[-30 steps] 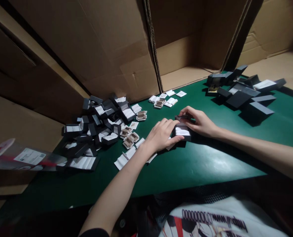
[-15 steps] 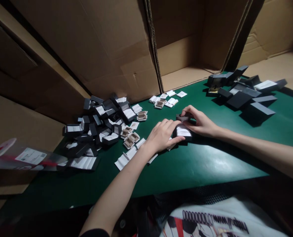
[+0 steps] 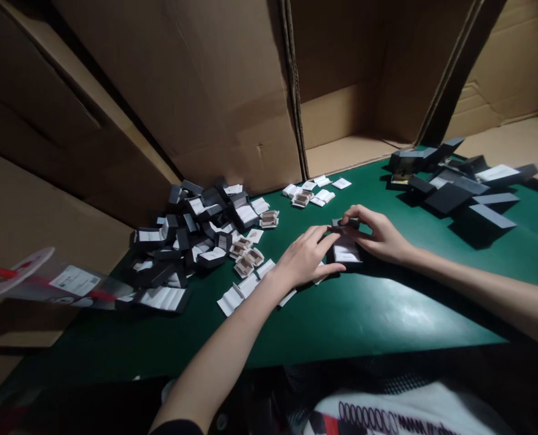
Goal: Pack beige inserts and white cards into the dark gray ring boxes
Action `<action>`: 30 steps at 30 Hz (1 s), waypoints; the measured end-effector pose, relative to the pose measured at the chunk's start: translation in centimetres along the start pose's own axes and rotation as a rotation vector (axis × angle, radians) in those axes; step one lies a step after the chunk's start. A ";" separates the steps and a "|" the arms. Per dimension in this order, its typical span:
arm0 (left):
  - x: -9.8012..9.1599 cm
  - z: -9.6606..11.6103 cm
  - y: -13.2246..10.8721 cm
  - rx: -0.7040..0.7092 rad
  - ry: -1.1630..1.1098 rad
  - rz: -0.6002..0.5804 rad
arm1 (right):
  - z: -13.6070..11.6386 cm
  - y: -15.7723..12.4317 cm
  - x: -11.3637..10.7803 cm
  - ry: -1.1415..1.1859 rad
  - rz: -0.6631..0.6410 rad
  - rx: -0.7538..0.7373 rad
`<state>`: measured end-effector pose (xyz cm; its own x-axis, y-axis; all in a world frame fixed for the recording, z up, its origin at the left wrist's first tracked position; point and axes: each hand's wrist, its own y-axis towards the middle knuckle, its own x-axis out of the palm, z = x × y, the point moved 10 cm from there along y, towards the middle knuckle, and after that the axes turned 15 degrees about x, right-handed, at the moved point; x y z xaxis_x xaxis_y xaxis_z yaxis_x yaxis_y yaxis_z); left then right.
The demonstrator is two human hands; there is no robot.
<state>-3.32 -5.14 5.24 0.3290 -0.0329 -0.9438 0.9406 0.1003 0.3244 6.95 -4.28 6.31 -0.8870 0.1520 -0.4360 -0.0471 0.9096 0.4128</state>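
A small dark box (image 3: 347, 251) with a white lining stands open on the green table, between my two hands. My left hand (image 3: 306, 255) is curved round its left side, fingertips at the lid and thumb along the near left edge. From the right, my right hand (image 3: 380, 237) pinches the raised dark lid (image 3: 343, 223) between thumb and fingers. The fingers cover part of the lid and the hinge. White folded inserts (image 3: 246, 287) lie left of the box, some of them partly under my left forearm.
A heap of open dark boxes (image 3: 191, 232) with white linings covers the left side. More dark boxes (image 3: 453, 187) lie at the back right. Loose white and brown inserts (image 3: 303, 198) sit near the cardboard walls (image 3: 233, 90). A clear plastic cup (image 3: 76, 281) with a red straw is far left.
The whole view has shifted slightly, so things appear a little farther right and lower. Both hands stay at the same box, and its lid looks more tilted than before.
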 end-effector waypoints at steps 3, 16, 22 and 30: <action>0.0 -0.2 -0.3 -0.005 -0.015 0.015 | -0.2 -0.2 0.1 -0.041 0.005 -0.009; -7.1 -4.5 -3.4 -0.306 0.073 0.257 | 5.2 1.5 0.4 0.161 -0.073 0.334; -11.9 -8.7 -8.5 -0.542 0.316 0.460 | 7.0 2.1 -0.4 0.119 -0.051 0.410; -8.6 -10.0 -8.4 -0.570 0.330 0.317 | 6.1 2.2 0.1 0.105 -0.095 0.360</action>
<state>-14.88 4.23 10.03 0.4509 0.3759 -0.8096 0.5850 0.5606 0.5861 9.62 0.06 2.26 -0.9294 0.0374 -0.3671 0.0169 0.9981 0.0591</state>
